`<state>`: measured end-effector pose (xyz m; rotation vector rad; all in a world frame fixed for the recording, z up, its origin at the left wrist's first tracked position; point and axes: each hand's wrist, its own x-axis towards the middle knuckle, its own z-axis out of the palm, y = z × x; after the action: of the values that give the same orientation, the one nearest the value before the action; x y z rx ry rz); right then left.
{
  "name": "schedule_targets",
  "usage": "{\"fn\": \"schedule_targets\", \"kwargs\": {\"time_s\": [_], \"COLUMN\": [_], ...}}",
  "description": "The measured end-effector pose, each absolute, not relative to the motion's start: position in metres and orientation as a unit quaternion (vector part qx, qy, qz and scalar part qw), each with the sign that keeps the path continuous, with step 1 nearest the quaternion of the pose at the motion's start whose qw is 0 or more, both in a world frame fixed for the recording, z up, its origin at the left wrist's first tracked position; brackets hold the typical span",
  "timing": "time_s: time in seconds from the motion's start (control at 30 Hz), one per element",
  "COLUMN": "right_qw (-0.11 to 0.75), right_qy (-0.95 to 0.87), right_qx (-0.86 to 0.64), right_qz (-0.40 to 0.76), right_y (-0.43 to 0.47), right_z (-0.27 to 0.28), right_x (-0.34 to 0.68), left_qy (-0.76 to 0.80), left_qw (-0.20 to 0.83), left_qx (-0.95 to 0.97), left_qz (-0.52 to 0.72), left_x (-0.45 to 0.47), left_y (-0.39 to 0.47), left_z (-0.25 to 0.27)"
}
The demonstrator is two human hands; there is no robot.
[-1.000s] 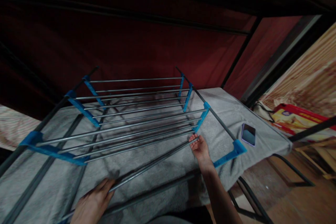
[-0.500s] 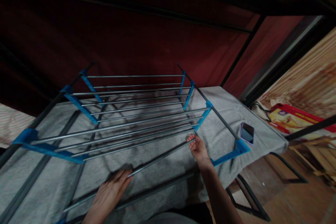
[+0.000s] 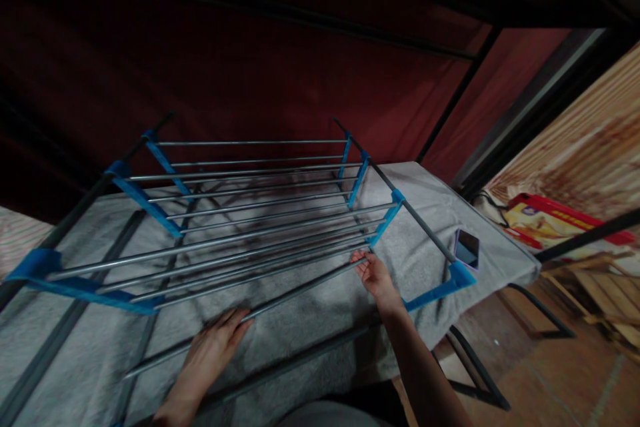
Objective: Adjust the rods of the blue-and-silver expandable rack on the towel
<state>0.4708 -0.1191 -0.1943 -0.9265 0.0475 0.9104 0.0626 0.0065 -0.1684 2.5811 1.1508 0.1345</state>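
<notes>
A loose grey metal rod [image 3: 305, 287] slants across the front of a partly built rack, apart from its blue brackets. My left hand [image 3: 215, 347] is closed over the rod left of its middle, the thumb side hidden beneath. At the rod's right end, my right hand [image 3: 373, 273] pinches it with curled fingers, palm side partly up. Beyond them stands the rack, with several thin rods [image 3: 240, 238] running between blue plastic brackets on dark side poles. Near my right forearm, the front right blue bracket [image 3: 440, 292] carries no rod.
The rack rests on a grey cloth-covered table [image 3: 395, 180]. A phone [image 3: 467, 249] lies to the right. Beyond the table's right edge are a red and yellow box [image 3: 545, 220] and wooden slats [image 3: 605, 293]. A dark red wall [image 3: 280, 80] closes off the back.
Both hands have lifted the loose rod slightly and moved it a little away from me. My view has shifted slightly. The grip looks the same.
</notes>
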Motion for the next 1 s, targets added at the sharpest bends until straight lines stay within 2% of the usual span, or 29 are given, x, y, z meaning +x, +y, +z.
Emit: {"fn": "schedule_targets", "kwargs": {"time_s": [0.33,0.53,1.0], "right_qw": [0.777,0.774,0.747], "right_qy": [0.044,0.037,-0.016], "right_qx": [-0.446,-0.458,-0.514], "right_qz": [0.442,0.437,0.421], "right_y": [-0.112,-0.114,-0.118], "right_z": [-0.187,-0.185,-0.190], "right_x": [0.470,0.470,0.470], "left_qy": [0.416,0.408,0.430], "left_qw": [0.164,0.152,0.184], "left_qx": [0.895,0.898,0.879], "left_qz": [-0.009,0.067,0.090], "left_x": [0.073,0.074,0.084], "left_y": [0.020,0.025,0.023], "left_z": [-0.160,-0.169,-0.157]}}
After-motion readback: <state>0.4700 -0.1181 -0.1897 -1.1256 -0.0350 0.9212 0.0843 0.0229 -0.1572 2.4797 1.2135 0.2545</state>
